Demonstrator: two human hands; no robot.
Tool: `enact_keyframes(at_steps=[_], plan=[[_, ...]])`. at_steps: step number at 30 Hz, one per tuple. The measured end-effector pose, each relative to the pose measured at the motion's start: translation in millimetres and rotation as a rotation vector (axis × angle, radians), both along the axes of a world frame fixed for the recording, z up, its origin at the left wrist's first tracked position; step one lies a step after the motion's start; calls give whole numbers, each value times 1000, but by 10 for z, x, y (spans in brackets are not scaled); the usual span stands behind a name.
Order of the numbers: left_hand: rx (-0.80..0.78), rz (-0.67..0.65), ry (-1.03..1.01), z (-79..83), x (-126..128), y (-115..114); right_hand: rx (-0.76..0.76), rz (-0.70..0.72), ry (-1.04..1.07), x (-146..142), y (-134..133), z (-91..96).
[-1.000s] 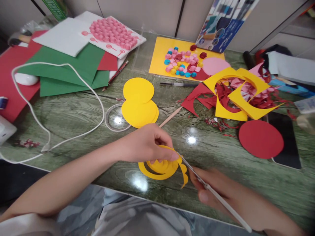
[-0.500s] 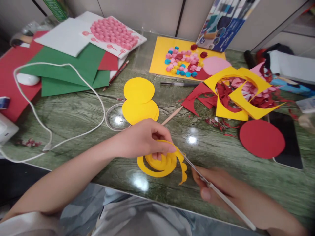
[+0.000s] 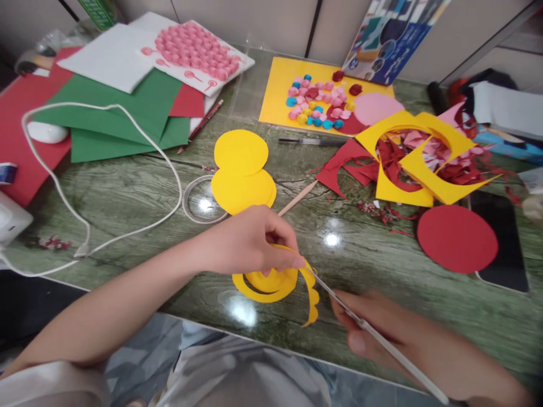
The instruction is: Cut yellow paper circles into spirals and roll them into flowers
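My left hand (image 3: 258, 243) pinches a yellow paper spiral (image 3: 263, 295) between thumb and fingers, low over the table's front part. A scalloped strip (image 3: 313, 299) of the same paper curls down to the right of my thumb. My right hand (image 3: 369, 328), slightly blurred, grips a pair of scissors (image 3: 382, 341); their blade tips meet the paper's edge just beside my left thumb. Part of the spiral is hidden under my left hand. Beyond that hand lie yellow paper ovals (image 3: 241, 152), a roll of tape (image 3: 189, 206) and a wooden stick (image 3: 299, 196).
A white cable (image 3: 169, 164) loops across the left, near green sheets (image 3: 123, 113). Small paper balls (image 3: 318, 102) sit on a yellow sheet (image 3: 275, 85) at the back. On the right are yellow cut-outs (image 3: 411, 195), a red paper circle (image 3: 458, 238) and a phone (image 3: 509, 237).
The scalloped strip hangs slightly lower and curls more to the left. The spiral has shifted a little left under my left hand. The scissors stay at the paper's edge.
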State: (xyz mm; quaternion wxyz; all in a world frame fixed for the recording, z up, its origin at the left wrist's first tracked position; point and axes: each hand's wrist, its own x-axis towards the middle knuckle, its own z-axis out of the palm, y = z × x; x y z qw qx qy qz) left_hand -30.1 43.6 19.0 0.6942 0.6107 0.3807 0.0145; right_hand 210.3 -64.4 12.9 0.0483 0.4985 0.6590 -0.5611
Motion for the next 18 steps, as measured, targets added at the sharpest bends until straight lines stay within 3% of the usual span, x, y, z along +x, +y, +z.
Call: enact_keyframes(at_steps=[3,11,18], plan=[[31,-30,8,6,-6,1,-98,63,-21,2,-4,14],[212,-158,39,52,7,19,-162,145,-37,-46,104,124],[258,-256,24,29,4,2,-192,190,-76,-37,92,99]])
